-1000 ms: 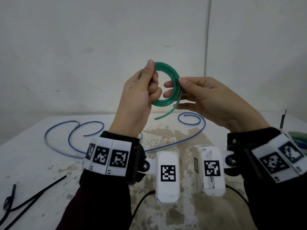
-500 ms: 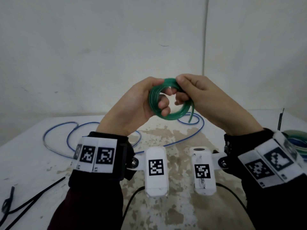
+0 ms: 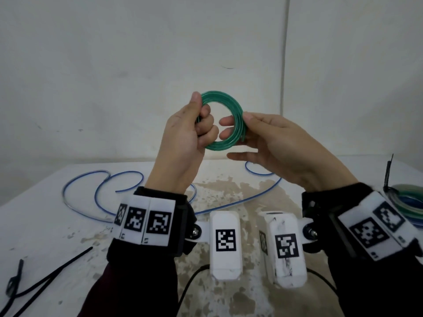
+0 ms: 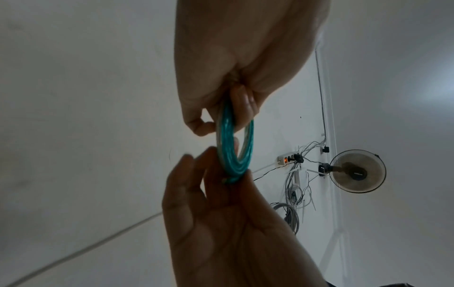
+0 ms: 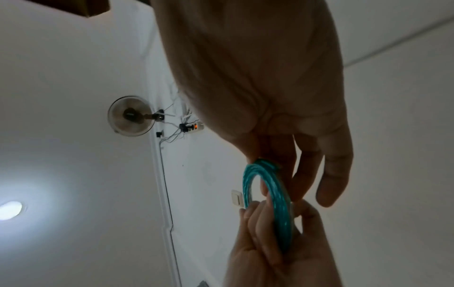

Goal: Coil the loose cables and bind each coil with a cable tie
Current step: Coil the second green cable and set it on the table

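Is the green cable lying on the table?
No, both hands, left and right, hold the green cable up in the air above the table.

Dim, flat light throughout; a ceiling lamp [image 5: 10, 210] glares in the right wrist view, where edges bend.

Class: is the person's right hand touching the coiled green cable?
Touching. In the head view the right hand pinches the coiled green cable at its right side, thumb and forefinger on either face.

Dark maroon sleeves [image 3: 128, 291]; black wrist straps [image 3: 183, 227] carrying white marker blocks [image 3: 146, 221]; white camera housings [image 3: 225, 245], black cables [image 3: 190, 284] attached.
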### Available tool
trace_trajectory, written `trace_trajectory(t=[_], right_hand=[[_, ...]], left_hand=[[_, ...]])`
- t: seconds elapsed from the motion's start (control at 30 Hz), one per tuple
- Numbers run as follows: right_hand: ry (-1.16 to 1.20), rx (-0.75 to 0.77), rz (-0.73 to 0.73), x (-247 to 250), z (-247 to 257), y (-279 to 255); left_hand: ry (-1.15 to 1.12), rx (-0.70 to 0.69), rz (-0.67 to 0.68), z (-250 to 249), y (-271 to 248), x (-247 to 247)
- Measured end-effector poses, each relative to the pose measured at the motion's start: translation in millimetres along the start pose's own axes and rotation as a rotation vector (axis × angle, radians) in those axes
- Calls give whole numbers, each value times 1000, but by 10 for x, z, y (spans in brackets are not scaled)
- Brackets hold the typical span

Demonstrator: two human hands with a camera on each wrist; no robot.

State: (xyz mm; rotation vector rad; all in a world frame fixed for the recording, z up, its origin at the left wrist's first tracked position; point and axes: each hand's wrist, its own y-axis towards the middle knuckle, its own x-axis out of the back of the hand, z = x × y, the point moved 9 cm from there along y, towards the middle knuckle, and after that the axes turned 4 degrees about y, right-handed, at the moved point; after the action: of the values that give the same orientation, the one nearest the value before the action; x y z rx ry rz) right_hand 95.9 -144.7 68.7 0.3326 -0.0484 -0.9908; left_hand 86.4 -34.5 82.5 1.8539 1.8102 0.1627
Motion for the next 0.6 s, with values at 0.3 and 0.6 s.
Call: trace_trajectory(t=[0.3, 0.6], right_hand=[[173, -9, 36, -84, -80, 49], [463, 8, -72, 84, -5, 79]], left_hand=[[-88, -50, -32, -51, -15, -58], [90, -54, 178, -140, -101, -237]])
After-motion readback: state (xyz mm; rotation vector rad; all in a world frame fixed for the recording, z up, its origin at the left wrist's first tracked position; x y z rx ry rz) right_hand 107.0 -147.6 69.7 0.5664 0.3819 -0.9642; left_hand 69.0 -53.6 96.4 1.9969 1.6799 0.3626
